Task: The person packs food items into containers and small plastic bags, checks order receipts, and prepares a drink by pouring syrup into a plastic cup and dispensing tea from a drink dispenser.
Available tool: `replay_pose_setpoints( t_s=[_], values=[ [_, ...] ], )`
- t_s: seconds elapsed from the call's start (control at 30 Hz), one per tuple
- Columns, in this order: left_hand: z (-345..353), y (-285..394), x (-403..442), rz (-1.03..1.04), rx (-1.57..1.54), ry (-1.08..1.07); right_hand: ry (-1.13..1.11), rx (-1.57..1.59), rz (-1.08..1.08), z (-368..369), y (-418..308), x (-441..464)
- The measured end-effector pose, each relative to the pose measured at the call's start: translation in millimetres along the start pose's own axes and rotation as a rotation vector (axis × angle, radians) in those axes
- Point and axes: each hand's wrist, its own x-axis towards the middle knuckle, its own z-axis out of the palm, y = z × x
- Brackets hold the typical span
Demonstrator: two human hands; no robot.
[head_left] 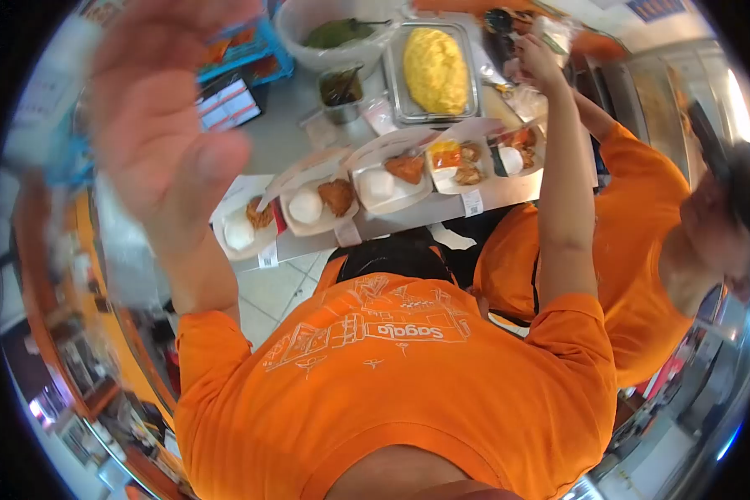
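My left hand [162, 125] is raised close to the camera at the left, blurred, its palm bare and fingers apart, partly cut off by the top edge. My right hand [542, 65] reaches across to the far right of the counter, fingers bent together beside a dark round utensil [498, 22] and a clear plastic bag [556, 35]; what it grips is too small to make out. Along the near counter edge stand several open paper meal boxes [318, 229] with white rice mounds [306, 207] and fried chicken pieces [337, 197]. One box holds an orange-yellow packet [446, 153].
Behind the boxes are a clear tray of yellow food [436, 71], a metal container with dark green contents [340, 86] and a large bowl of green food [338, 33]. A phone or tablet [228, 103] lies by a blue crate [267, 50]. A co-worker in orange [642, 242] stands close at right.
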Motion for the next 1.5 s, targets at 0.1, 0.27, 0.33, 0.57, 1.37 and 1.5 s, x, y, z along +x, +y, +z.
replay_pose_setpoints(
  t_s=[0.1, 0.27, 0.33, 0.57, 1.37, 1.5],
  values=[
    [-24, 34, 9, 0.202, 0.027, 0.083, 0.036, -0.082, 0.085, 9, -6, -16],
    [-43, 48, 6, 0.334, -0.006, 0.249, -0.144, -0.07, 0.048, 4, 31, 16],
    [-58, 53, -13, 0.351, 0.032, 0.374, -0.158, -0.052, 0.037, 9, 39, 26],
    [-86, 91, -186, 0.017, 0.547, 1.191, -0.262, -0.258, 0.038, 2, 83, 58],
    [-159, -5, -489, -1.195, 1.521, 0.765, -0.32, -1.59, -0.835, 77, 84, 86],
    [-246, 110, -513, -1.176, 0.48, 0.585, -0.358, -1.454, -0.662, 125, 70, 39]
  ],
)
